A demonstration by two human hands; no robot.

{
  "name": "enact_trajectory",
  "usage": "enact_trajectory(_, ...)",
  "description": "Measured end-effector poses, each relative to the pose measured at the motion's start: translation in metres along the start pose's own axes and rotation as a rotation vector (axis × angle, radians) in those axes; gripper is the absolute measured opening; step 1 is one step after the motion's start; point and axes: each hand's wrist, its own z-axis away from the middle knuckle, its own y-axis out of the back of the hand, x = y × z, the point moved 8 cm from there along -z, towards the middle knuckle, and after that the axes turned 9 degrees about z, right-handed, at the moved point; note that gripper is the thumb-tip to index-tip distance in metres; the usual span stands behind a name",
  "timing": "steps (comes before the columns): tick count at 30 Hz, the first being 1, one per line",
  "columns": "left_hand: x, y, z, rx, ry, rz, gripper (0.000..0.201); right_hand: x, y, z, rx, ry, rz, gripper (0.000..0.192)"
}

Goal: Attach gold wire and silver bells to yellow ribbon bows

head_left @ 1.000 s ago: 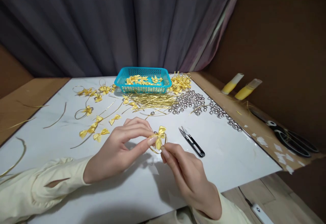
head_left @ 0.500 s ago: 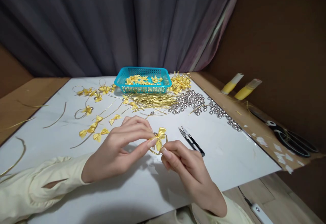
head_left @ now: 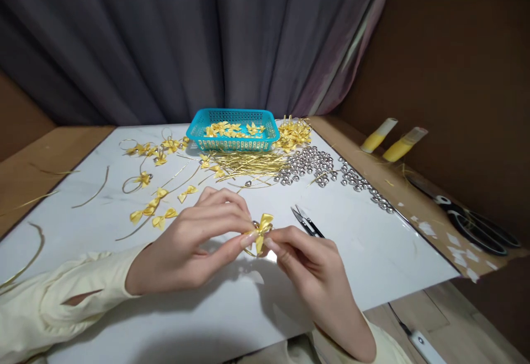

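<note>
A small yellow ribbon bow [head_left: 263, 230] on a loop of gold cord [head_left: 249, 252] is held up between my two hands, above the white table. My left hand [head_left: 202, 237] pinches its left side between thumb and fingers, where a bit of a silver bead [head_left: 255, 224] shows. From the right, my right hand [head_left: 308, 264] grips the cord loop close to the bow; its fingertips partly cover the cord. Thread snips [head_left: 306, 221] lie just beyond my right hand, their handles partly hidden by it. Several loose bows [head_left: 164, 218] lie left of my left hand.
At the back stands a turquoise basket [head_left: 236, 144] with yellow bows, beside a bow pile [head_left: 293, 133]. Before it lie gold cords [head_left: 248, 165] and silver beads [head_left: 310, 164]. Two yellow-filled tubes [head_left: 403, 144] and black scissors [head_left: 476, 228] are along the right edge.
My right hand has moved up and slightly left, closer to my left fingers. The bow has shifted a little right and down, and less of the cord loop shows.
</note>
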Motion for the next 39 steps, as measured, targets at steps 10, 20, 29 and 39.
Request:
enact_trajectory(10, -0.003, -0.005, 0.001, -0.04, 0.06, 0.092, 0.011, -0.007, -0.001, 0.01, 0.185, 0.024, 0.09, 0.018)
enact_trajectory(20, -0.005, -0.001, -0.001, -0.013, 0.069, 0.031, 0.012, 0.006, -0.01, 0.008, -0.019, -0.111, 0.001, 0.012)
enact_trajectory(29, -0.002, 0.0, 0.0, 0.0, 0.004, -0.101, 0.012, 0.005, -0.014, 0.01, -0.266, -0.127, 0.118, 0.027)
enact_trajectory(39, 0.0, -0.005, 0.002, -0.029, 0.005, -0.073, 0.013, 0.004, -0.026, 0.007, -0.281, -0.098, 0.04, 0.031)
